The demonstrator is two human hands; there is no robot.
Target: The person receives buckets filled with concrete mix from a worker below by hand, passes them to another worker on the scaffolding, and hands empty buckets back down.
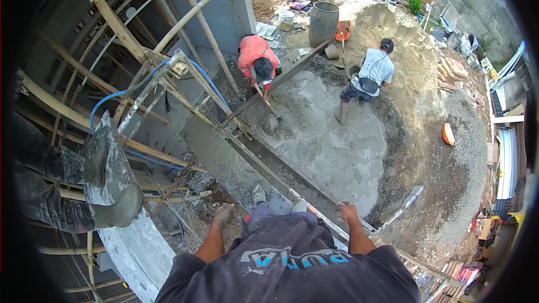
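My left hand [224,215] is held out in front of my body, bare and greyish with dust, fingers loosely bent and nothing in them. On the other side, my right hand [347,213] overlaps the edge of a long wooden board [303,177], its fingers loosely apart. Below my hands, a mud-grey boot [259,194] shows on the wet concrete strip. A pool of wet grey concrete mix [331,146] spreads beyond the board.
A person in red [259,59] works a shovel [272,109] in the mix; another, in a light shirt [374,67], bends near a sand heap [418,50]. At left, someone's boots [120,207] stand on a plank [140,252] beside bamboo poles [202,8]. A barrel [324,22] stands behind.
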